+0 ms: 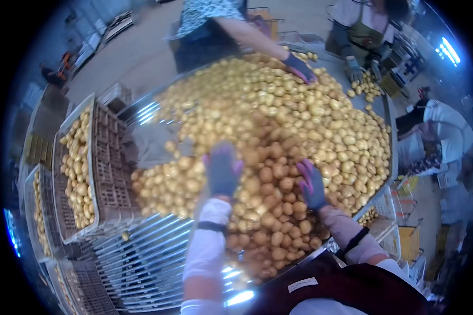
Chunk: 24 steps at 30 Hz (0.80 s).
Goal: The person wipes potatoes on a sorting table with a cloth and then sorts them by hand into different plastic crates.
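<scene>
A wide heap of small yellow-brown potatoes (278, 121) covers the metal sorting table (152, 131). Over the left part of the heap is my left hand (222, 169), in a grey and purple glove, blurred by motion; its fingers are smeared. On the right, my right hand (311, 184), gloved alike, rests against the potatoes with its fingers spread and nothing gripped. Darker potatoes lie between my two hands. Below my left forearm, the slatted metal grate (142, 262) runs toward the lower left.
Crates of potatoes (92, 173) stand along the left side. Across the table a co-worker's gloved hand (299, 68) touches the heap. Another person's gloved hands (363, 69) are at the far right corner. A further person (441, 131) is at the right.
</scene>
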Available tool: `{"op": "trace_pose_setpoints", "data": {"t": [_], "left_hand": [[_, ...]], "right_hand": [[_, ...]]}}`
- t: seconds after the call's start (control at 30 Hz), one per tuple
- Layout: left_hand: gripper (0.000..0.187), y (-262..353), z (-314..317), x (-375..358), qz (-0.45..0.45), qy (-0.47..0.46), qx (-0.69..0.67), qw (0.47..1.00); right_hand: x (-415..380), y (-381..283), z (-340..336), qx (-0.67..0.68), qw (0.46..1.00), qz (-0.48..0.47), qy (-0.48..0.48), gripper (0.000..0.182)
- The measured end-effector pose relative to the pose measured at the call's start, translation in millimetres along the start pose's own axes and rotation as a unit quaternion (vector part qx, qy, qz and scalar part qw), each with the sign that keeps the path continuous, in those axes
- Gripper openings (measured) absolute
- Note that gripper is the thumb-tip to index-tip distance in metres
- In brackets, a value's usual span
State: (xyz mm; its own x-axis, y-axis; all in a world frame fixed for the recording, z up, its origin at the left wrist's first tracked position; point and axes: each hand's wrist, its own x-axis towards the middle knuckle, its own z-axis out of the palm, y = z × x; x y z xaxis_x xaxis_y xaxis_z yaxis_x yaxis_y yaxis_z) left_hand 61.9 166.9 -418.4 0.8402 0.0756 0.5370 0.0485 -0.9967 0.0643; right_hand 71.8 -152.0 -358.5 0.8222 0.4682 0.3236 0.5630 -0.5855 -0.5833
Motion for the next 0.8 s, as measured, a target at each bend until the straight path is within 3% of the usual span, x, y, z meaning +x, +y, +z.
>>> {"op": "trace_pose_setpoints", "data": {"t": [0.1,0.2,0.3,0.37,0.43,0.47,0.5,0.53,0.57,0.6,0.7,0.73,0.8], "left_hand": [[0.069,10,-22,17,-0.04,-0.072,0.006,0.997],[0.061,9,-18,-7,-0.02,-0.054,-0.067,0.996],[0.047,43,-100,-11,-0.086,-0.111,-0.298,0.944],[0.039,52,-132,-34,-0.124,-0.152,-0.211,0.958],[0.038,42,-150,-55,-0.002,-0.088,-0.162,0.983],[0.04,40,-160,-62,-0.079,-0.09,-0.502,0.857],[0.042,36,-175,-67,-0.147,-0.082,-0.772,0.613],[0.043,28,-185,-84,-0.2,-0.033,-0.77,0.605],[0.045,19,-192,-107,-0.253,0.0,-0.44,0.862],[0.046,11,-198,-127,-0.317,0.023,-0.201,0.927],[0.051,-1,-212,-190,-0.458,0.083,-0.057,0.883],[0.053,0,-214,-212,-0.499,0.097,-0.024,0.861],[0.056,18,-207,-240,-0.556,0.116,0.021,0.822]], "right_hand": [[0,-2,-5,0.026,0.999,0.0,0.028,0.048],[-1,8,-5,0.019,0.998,-0.035,0.049,0.046],[-6,16,-5,0.017,0.997,-0.043,0.06,0.045],[-9,19,-2,0.023,0.996,-0.042,0.079,0.044],[-10,31,7,0.028,0.996,-0.028,0.075,0.044],[-9,27,1,0.042,0.996,-0.022,0.075,0.044],[-7,22,-9,0.062,0.995,-0.024,0.071,0.044],[-6,18,-19,0.082,0.994,-0.025,0.066,0.045],[-7,17,-24,0.103,0.993,-0.026,0.06,0.045],[-10,22,-26,0.109,0.99,-0.054,0.076,0.048],[-26,46,-51,0.296,0.95,-0.084,-0.06,0.047],[-38,57,-73,0.251,0.961,-0.091,-0.071,0.047],[-62,87,-117,0.156,0.981,-0.021,-0.109,0.051]]}}
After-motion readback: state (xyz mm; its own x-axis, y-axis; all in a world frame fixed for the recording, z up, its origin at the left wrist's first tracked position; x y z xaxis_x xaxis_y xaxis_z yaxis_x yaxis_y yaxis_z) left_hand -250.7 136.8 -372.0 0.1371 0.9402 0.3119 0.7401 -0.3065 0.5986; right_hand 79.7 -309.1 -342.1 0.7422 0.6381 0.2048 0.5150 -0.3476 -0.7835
